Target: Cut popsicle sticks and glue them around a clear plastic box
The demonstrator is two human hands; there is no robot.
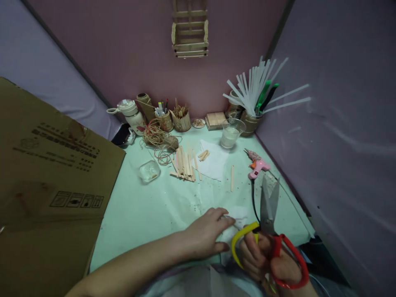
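My right hand [262, 258] is closed around large scissors [269, 206] with one yellow and one red handle loop; their blades point up and stand slightly apart. Left of it, my left hand [210, 235] rests low over the table, its fingers bent and spread around a thin, blurred item near the fingertips. Beneath and beside the hands lies a white cloth or paper [239, 213]. Farther up are a pile of wooden sticks [185, 163], a single stick [232, 178] and a few short pieces [203, 155] on a white sheet [216, 163].
A pink glue gun [259, 166] with a black cord lies at the right. Toward the back stand a cup of whitish liquid [229, 137], tangled twine [156, 136], a bottle [134, 117] and a holder with white glue sticks [251, 123]. A cardboard box [55, 177] fills the left side.
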